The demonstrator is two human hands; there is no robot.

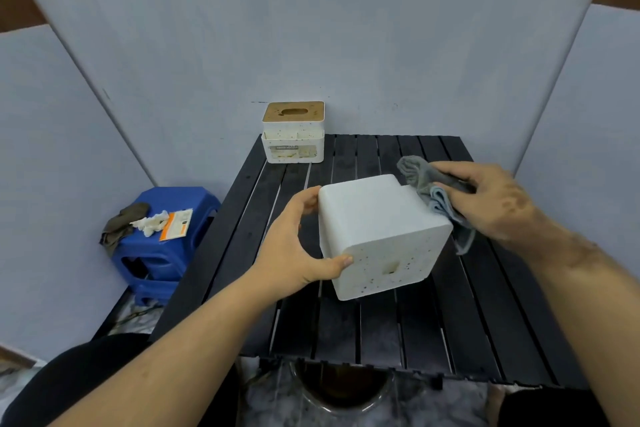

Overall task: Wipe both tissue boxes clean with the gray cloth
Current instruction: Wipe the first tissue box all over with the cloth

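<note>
1. Nearest to the camera, the two bare forearms of the person reach forward over the black slatted table (381,329).
2. The left hand (294,246) grips the near white tissue box (377,229) at the box's 9 o'clock side, with the thumb curled on the speckled face that looks toward the camera and the fingers behind the far left edge. The box is tipped on its side, so its plain bottom looks up; whether it rests on the table or is lifted a little cannot be told.
3. The right hand (491,204) holds the bunched gray cloth (436,194) with curled fingers and presses it against the box at its 2 o'clock side.
4. The step in hand appears to be the wiping of the right side of this first box. Dark specks still show on the near face, so this box does not look finished.
5. Farther away, at 12 o'clock on the far edge of the table, the second tissue box (294,135) stands upright, with a wooden lid and specks on its white walls. It looks not yet wiped.
6. At 9 o'clock, beside the table, a blue stool (162,253) carries a dark rag, crumpled tissue and an orange packet.
7. The next move probably calls for the left hand to turn the box, so that the cloth can reach the speckled face.
</note>
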